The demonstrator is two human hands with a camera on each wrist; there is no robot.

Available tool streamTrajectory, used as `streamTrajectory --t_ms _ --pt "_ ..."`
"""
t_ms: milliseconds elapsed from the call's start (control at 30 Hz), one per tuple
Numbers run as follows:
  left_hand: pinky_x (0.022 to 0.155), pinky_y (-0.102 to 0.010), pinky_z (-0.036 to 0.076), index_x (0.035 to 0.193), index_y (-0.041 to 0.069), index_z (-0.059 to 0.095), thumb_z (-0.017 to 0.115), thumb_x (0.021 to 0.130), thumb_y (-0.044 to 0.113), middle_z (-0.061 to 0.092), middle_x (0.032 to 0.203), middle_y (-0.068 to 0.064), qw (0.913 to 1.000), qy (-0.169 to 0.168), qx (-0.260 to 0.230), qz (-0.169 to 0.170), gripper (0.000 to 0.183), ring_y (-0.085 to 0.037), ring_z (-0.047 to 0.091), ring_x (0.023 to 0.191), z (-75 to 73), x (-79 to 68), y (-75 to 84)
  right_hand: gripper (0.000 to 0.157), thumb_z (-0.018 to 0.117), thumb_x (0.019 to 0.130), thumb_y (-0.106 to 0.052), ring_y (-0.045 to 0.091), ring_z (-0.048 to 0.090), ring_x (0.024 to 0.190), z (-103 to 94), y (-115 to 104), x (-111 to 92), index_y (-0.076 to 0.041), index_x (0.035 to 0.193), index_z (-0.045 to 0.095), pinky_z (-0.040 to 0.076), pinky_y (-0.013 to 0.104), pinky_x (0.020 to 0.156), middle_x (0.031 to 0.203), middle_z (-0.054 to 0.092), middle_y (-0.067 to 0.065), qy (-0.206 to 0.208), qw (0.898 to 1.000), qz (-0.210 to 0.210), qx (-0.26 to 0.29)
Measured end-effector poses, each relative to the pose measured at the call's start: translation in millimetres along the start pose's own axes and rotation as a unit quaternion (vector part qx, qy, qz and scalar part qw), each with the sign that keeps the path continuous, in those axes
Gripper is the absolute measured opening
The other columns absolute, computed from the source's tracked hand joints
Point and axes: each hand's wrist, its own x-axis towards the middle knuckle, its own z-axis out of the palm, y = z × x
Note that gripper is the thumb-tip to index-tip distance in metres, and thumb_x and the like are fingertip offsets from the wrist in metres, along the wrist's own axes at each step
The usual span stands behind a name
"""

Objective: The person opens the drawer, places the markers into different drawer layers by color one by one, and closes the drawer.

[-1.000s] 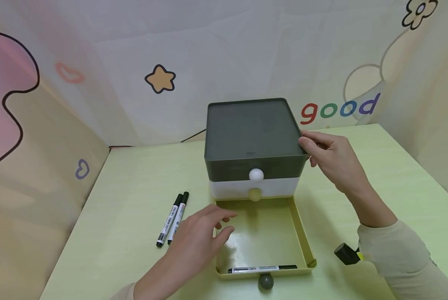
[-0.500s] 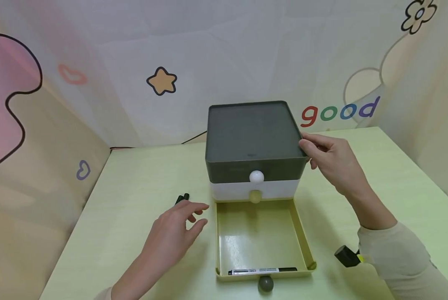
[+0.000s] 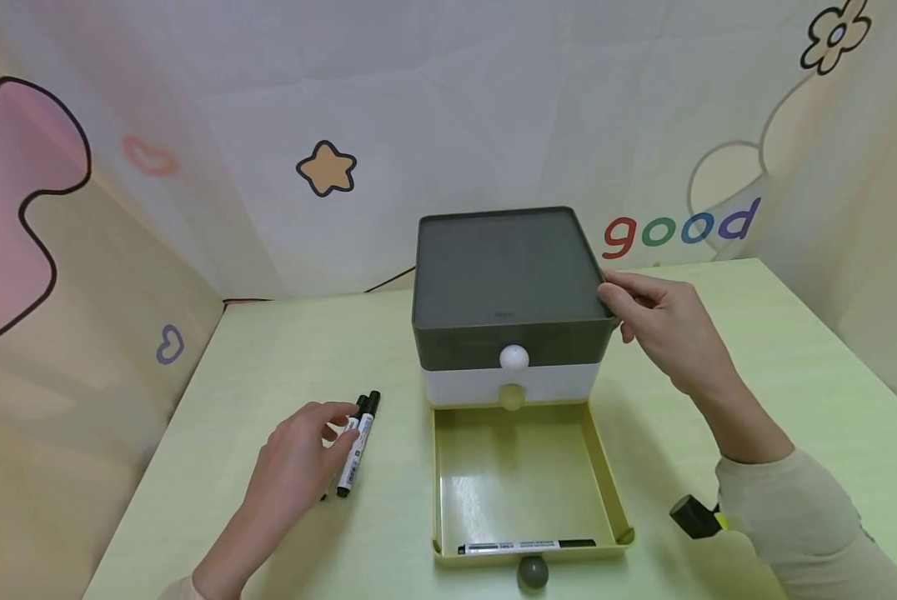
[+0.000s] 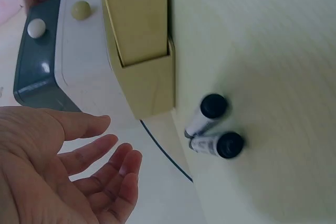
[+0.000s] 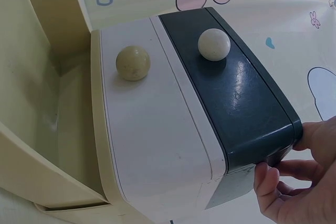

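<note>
A desktop drawer box (image 3: 508,267) has a dark grey top tier, a white middle tier and a yellow-green bottom drawer (image 3: 619,492) pulled out. My right hand (image 3: 669,337) grips the right edge of the top tier, thumb on the rim and fingers beneath in the head view. Left of the box, my left hand (image 3: 294,458) hovers with loosely bent fingers and nothing held. Two black-capped white markers (image 3: 358,454) lie side by side by its fingertips; the hand partly hides one. Another marker (image 3: 512,547) lies along the front wall inside the drawer.
A round grey knob (image 3: 533,572) sticks out from the drawer front; white (image 3: 514,358) and yellowish (image 3: 512,397) knobs sit on the tiers above. A black object with a yellow part (image 3: 694,517) is beside the right sleeve. A printed cloth (image 3: 493,108) backs the table.
My left hand has moved left from over the open drawer to the two markers on the table. The right hand keeps its grip on the box, and the drawer has not moved.
</note>
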Motion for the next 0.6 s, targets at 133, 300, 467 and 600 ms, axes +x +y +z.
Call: streamTrajectory --t_ms 133,300,467,600 --pt "0.063 -0.037 0.051 0.123 0.010 0.075 0.075 0.093 0.014 0.073 0.108 -0.007 0.9998 -0.002 0.006 -0.021 0.030 -0.023 0.070 0.091 -1.6 3.9 -10.4 0.046 0.059 0.106 -0.030 0.016 0.056 0.069 -0.3 0 0 -0.003 0.144 0.060 0.028 0.036 0.048 0.083 0.061 0.009 0.000 1.000 0.001 0.001" --pt "0.061 -0.036 0.051 0.125 0.009 0.074 0.074 0.093 0.017 0.074 0.107 -0.008 0.9988 -0.011 0.013 -0.047 0.032 -0.023 0.069 0.089 -0.5 8.1 -18.0 0.046 0.060 0.106 -0.030 0.015 0.055 0.068 -0.5 0 0 -0.002 0.143 0.060 0.028 0.036 0.048 0.078 0.060 0.006 0.001 1.000 0.002 0.002" --pt "0.062 -0.037 0.051 0.126 0.007 0.073 0.072 0.094 0.017 0.073 0.109 -0.009 0.9970 -0.032 0.015 -0.068 0.034 -0.023 0.070 0.090 3.1 10.7 -24.7 0.046 0.060 0.106 -0.029 0.014 0.056 0.067 0.3 -1 0 -0.001 0.142 0.061 0.030 0.036 0.050 0.081 0.061 0.009 0.001 1.000 0.001 0.008" --pt "0.059 -0.037 0.050 0.127 0.007 0.072 0.070 0.094 0.018 0.073 0.109 -0.008 0.9959 -0.047 0.026 -0.072 0.034 -0.023 0.070 0.089 6.9 12.6 -29.2 0.046 0.060 0.106 -0.028 0.015 0.056 0.068 0.1 0 0 -0.001 0.143 0.060 0.030 0.036 0.050 0.083 0.061 0.012 -0.001 1.000 -0.001 0.010"
